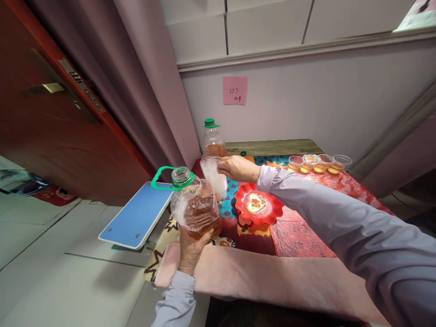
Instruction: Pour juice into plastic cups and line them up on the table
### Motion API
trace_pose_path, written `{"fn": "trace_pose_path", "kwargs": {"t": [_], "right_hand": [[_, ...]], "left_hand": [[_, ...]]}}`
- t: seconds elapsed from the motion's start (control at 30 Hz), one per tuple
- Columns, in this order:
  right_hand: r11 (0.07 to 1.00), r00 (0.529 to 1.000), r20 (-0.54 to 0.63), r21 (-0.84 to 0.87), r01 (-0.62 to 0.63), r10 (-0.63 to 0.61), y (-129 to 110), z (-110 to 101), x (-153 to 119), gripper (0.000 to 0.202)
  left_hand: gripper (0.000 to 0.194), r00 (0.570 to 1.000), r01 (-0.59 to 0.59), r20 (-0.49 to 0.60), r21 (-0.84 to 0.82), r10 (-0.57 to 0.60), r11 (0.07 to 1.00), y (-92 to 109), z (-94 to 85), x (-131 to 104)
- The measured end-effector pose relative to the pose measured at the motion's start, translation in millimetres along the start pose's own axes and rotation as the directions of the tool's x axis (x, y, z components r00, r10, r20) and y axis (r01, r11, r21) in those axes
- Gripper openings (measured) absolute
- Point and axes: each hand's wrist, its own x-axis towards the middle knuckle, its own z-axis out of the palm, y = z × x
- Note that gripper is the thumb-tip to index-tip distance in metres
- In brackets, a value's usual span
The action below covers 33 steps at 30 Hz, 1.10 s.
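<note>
My left hand (192,247) is wrapped round the lower part of a big clear plastic jug (197,204) of amber liquid. The jug leans a little to the left; its mouth has no cap, and a green carry handle (157,179) sticks out from its neck. Behind the jug, my right hand (238,168) pinches the rim of clear plastic cups (211,175) nested in a tilted stack. Whether it grips one cup or several, I cannot tell. Right of the stack lies a red scalloped plate (277,211) with a heart design.
A second jug (214,149) with a green cap stands against the wall. Several cups (308,164) of yellow liquid stand in a row at the back right of the patterned tablecloth (306,231). A blue board (136,218) juts out at the left, near a door (61,113).
</note>
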Motion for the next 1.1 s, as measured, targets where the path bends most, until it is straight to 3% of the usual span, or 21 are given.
{"fn": "trace_pose_path", "kwargs": {"t": [0.2,0.47,0.67,0.8,0.97,1.03,1.1], "right_hand": [[0.996,0.996,0.031,-0.008,-0.085,0.085,-6.6,5.4,2.8,0.019],[0.990,0.990,-0.054,0.062,-0.125,0.128,-6.0,9.5,4.6,0.008],[0.974,0.961,-0.227,0.193,-0.116,0.160,-1.7,20.2,4.2,0.018],[0.970,0.896,-0.424,0.241,-0.031,0.134,2.5,8.9,2.2,0.014],[0.981,0.772,-0.621,0.193,-0.015,0.134,7.3,-19.1,-41.6,0.013],[0.984,0.767,-0.619,0.153,-0.090,0.167,8.9,-13.9,-76.0,0.012],[0.974,0.785,-0.577,0.114,-0.193,0.223,10.1,5.6,-113.8,0.009]], "left_hand": [[0.098,1.000,-0.010,0.003,0.007,0.010,1.000,-9.3,-3.6,0.4],[0.096,1.000,-0.029,-0.007,0.022,0.030,0.999,-6.1,-1.7,-0.1],[0.097,0.999,-0.041,-0.016,0.034,0.042,0.999,-3.7,-0.5,-0.3],[0.095,1.000,-0.031,0.001,0.019,0.031,0.999,-0.3,0.4,-0.3],[0.089,0.997,-0.073,0.007,0.049,0.073,0.996,2.6,-1.3,2.2],[0.084,0.997,-0.078,0.009,0.076,0.077,0.994,2.8,-1.8,2.8],[0.086,0.998,-0.066,0.012,0.064,0.065,0.996,2.4,-1.6,2.4]]}}
